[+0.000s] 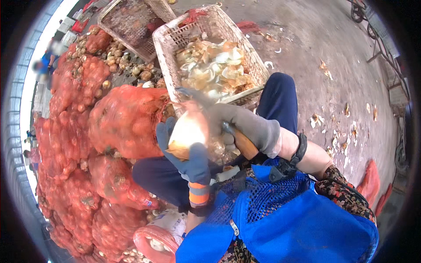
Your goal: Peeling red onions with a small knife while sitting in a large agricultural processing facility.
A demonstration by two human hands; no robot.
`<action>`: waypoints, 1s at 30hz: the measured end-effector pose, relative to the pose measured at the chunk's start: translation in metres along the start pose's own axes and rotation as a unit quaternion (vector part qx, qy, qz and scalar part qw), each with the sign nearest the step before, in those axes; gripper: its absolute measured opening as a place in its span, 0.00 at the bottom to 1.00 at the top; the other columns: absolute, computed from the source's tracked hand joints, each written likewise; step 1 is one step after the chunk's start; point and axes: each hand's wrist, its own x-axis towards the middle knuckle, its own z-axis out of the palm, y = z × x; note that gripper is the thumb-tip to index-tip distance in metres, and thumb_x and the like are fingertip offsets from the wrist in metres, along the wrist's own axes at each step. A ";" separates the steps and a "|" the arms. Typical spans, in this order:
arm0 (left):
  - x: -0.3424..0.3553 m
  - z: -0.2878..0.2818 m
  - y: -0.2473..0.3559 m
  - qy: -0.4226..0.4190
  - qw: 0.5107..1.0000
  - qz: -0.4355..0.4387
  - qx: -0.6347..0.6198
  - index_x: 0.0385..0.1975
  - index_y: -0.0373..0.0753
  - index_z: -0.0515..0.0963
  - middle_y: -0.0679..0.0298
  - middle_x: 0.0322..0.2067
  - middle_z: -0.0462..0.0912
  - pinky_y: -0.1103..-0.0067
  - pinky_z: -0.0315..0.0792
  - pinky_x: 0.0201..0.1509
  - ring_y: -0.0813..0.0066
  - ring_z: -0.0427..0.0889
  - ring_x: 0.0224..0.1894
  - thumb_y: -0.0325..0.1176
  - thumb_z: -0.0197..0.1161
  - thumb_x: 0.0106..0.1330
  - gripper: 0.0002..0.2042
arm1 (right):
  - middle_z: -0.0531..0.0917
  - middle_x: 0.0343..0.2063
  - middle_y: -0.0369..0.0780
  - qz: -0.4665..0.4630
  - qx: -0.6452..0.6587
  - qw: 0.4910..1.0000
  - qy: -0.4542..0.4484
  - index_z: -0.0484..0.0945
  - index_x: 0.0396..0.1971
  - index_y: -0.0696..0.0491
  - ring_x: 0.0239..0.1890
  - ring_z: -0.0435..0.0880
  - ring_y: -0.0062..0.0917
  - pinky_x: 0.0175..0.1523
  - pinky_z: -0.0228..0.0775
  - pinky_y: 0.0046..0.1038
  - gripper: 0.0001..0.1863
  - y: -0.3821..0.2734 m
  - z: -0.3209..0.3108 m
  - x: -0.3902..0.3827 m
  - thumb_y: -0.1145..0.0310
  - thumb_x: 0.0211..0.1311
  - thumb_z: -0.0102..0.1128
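Note:
My left hand, in a blue-grey glove, is closed round a large onion. The onion's white flesh is bare and very bright, with brown skin hanging at its lower end. My right hand, in a grey glove, grips a knife by its wooden handle. Its fingers are at the onion's right side, and motion blurs the blade above the onion. Just beyond my hands stands a dirty white plastic crate, holding onion peelings.
Red mesh sacks of onions are heaped on my left, with loose onions behind them. Another crate lies at the far left. An open pink sack with white contents is near my left forearm. Peel scraps litter the concrete floor.

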 end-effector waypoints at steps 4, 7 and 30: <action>0.010 -0.013 0.011 0.011 0.917 -0.154 -0.369 0.64 0.35 0.51 0.53 0.60 0.59 0.66 0.59 0.64 0.59 0.62 0.61 0.34 0.55 0.57 0.34 | 0.67 0.16 0.30 -0.176 -0.335 0.925 -0.044 0.72 0.40 0.56 0.15 0.67 0.13 0.22 0.60 0.17 0.09 0.009 -0.006 0.000 0.70 0.64 0.45; 0.014 -0.016 0.012 0.036 0.955 -0.114 -0.270 0.64 0.34 0.52 0.52 0.60 0.61 0.66 0.61 0.63 0.58 0.62 0.61 0.38 0.56 0.58 0.34 | 0.79 0.24 0.39 -0.225 -0.441 0.869 0.006 0.68 0.51 0.57 0.22 0.76 0.21 0.30 0.70 0.26 0.20 0.010 -0.002 -0.028 0.64 0.61 0.54; 0.051 -0.001 0.046 0.122 0.926 -0.059 -0.352 0.65 0.43 0.52 0.63 0.63 0.57 0.58 0.61 0.63 0.63 0.60 0.63 0.47 0.42 0.70 0.26 | 0.79 0.30 0.48 -0.334 -0.711 0.619 0.014 0.66 0.48 0.55 0.32 0.80 0.42 0.34 0.72 0.35 0.20 0.055 -0.001 -0.020 0.71 0.55 0.56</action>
